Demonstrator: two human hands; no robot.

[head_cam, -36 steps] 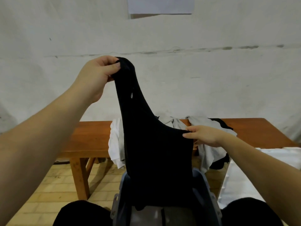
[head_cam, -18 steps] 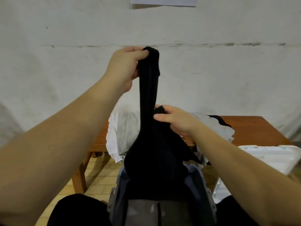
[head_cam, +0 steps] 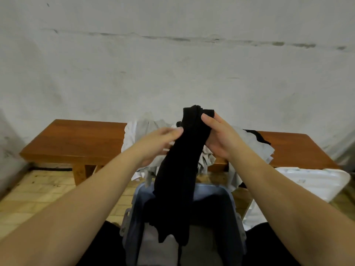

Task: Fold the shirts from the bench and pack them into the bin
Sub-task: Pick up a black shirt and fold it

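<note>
In front of you stood a wooden bench (head_cam: pixel 80 139) with a heap of grey, white and black shirts (head_cam: pixel 247 144) lying on it.

1. A pale, stained plaster wall (head_cam: pixel 172 70) with a dark horizontal crack fills the upper view.
2. A yellowish tiled brick floor (head_cam: pixel 38 192) lies below.
3. Light is dim and even.

- Two hands: left hand (head_cam: pixel 161 140), right hand (head_cam: pixel 219 135).
- One black shirt (head_cam: pixel 178 169) held up.
- One desk (head_cam: pixel 76 139).
- One blue bin (head_cam: pixel 233 206).
- One heap of pale shirts (head_cam: pixel 140 129); number unclear.
- One white lid (head_cam: pixel 307 181).
</note>
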